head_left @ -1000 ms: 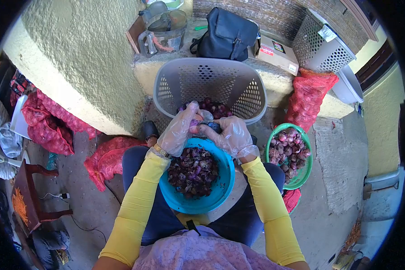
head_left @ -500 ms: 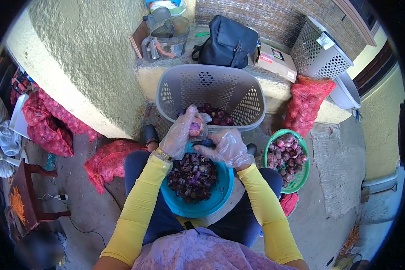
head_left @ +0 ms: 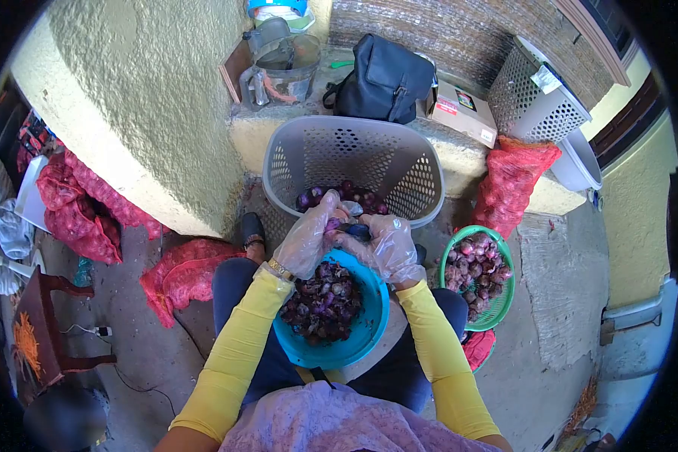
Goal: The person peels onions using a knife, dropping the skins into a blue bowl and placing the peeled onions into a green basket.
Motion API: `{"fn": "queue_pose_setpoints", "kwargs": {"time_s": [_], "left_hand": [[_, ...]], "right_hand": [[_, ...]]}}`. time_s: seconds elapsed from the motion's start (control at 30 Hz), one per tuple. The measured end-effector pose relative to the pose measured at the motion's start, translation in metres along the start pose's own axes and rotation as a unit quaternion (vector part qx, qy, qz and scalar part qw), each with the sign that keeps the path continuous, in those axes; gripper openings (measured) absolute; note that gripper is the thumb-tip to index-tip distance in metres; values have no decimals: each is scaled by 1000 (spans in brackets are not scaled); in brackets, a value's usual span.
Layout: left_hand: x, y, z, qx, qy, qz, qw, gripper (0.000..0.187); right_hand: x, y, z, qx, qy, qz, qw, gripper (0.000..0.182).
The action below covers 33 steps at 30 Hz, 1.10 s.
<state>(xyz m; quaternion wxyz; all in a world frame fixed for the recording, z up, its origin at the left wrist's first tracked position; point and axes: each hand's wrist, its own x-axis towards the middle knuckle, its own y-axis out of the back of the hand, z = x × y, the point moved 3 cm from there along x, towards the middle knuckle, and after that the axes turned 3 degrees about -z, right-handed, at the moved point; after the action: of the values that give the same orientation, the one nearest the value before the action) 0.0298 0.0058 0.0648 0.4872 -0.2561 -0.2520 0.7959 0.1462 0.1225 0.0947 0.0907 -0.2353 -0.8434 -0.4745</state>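
My left hand (head_left: 304, 239), in a clear plastic glove, is closed around a red onion (head_left: 334, 224), which the fingers partly cover. Close against it, my gloved right hand (head_left: 384, 247) grips a black-handled tool (head_left: 355, 231) that looks like a knife; its blade is hidden. Both hands are together above the far rim of a blue basin (head_left: 379, 316). Dark purple onion skins (head_left: 325, 301) lie in that basin, between my knees. Just beyond my hands stands a grey perforated basket (head_left: 346, 147) with several purple onions (head_left: 369, 199) at its bottom.
A green basket (head_left: 496, 307) of unpeeled onions stands at my right, near a red mesh sack (head_left: 508, 184). Another red sack (head_left: 192, 275) lies left of my leg. A black backpack (head_left: 384, 79) and a cardboard box (head_left: 462, 113) sit on the ledge ahead.
Both hands have come closer together, and the right hand with the dark tool has moved up against the onion. The onion is now more covered by the fingers.
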Motion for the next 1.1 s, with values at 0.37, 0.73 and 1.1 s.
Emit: {"fn": "queue_pose_setpoints", "kwargs": {"time_s": [0.37, 0.73, 1.1], "left_hand": [[-11, 2, 10, -52, 9, -95, 994, 26], [-1, 17, -3, 9, -39, -95, 995, 32], [1, 4, 34, -62, -52, -66, 995, 46]], "right_hand": [[1, 4, 0, 79, -85, -88, 989, 48], [-4, -1, -1, -23, 35, -111, 993, 46], [-3, 11, -20, -86, 81, -199, 973, 59]]}}
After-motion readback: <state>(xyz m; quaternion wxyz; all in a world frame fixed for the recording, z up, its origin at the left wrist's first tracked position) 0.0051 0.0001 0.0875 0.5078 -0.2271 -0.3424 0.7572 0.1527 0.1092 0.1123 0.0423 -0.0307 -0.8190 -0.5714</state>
